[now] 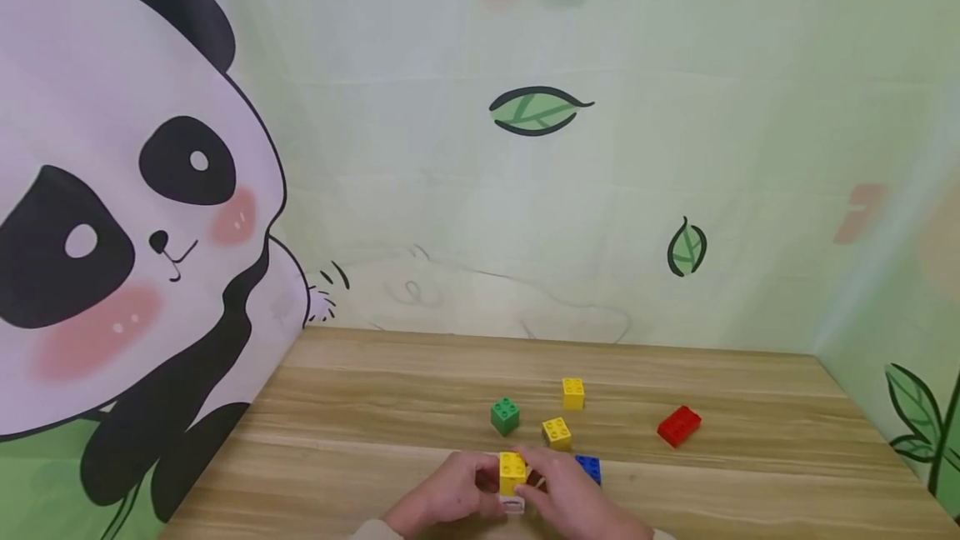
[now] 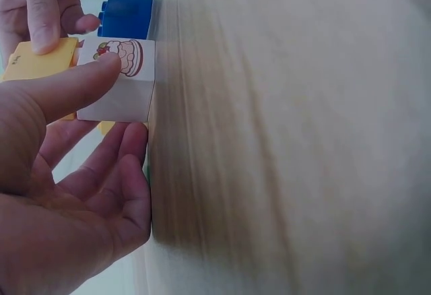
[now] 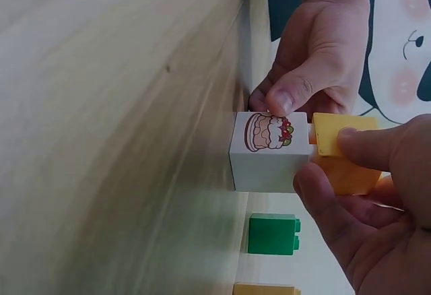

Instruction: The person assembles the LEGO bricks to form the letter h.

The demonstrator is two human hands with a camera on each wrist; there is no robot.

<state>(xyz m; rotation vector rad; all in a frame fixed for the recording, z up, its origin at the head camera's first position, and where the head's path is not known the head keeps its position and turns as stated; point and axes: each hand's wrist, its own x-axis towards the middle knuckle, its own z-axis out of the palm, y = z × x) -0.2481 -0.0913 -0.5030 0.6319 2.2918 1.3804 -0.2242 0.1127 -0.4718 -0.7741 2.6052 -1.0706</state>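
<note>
My left hand (image 1: pixel 452 490) holds a white toy building block (image 3: pixel 269 167) with a cake picture on its side, which stands on the table. The left thumb lies on the printed face. A yellow block (image 1: pixel 512 467) sits over the white one, pinched between the thumb and fingers of my right hand (image 1: pixel 572 494). In the right wrist view a narrow gap shows between the two blocks, so whether they are fully joined I cannot tell. Just beyond the right hand is a blue block (image 1: pixel 589 468), partly hidden by it in the head view.
Farther back on the wooden table (image 1: pixel 420 382) stand a green block (image 1: pixel 505 417) and two more yellow blocks, one nearer (image 1: pixel 557 434) and one behind (image 1: pixel 573 394). Off to the right lies a red block (image 1: pixel 679 426). A panda-printed backdrop (image 1: pixel 390 190) rises behind the table.
</note>
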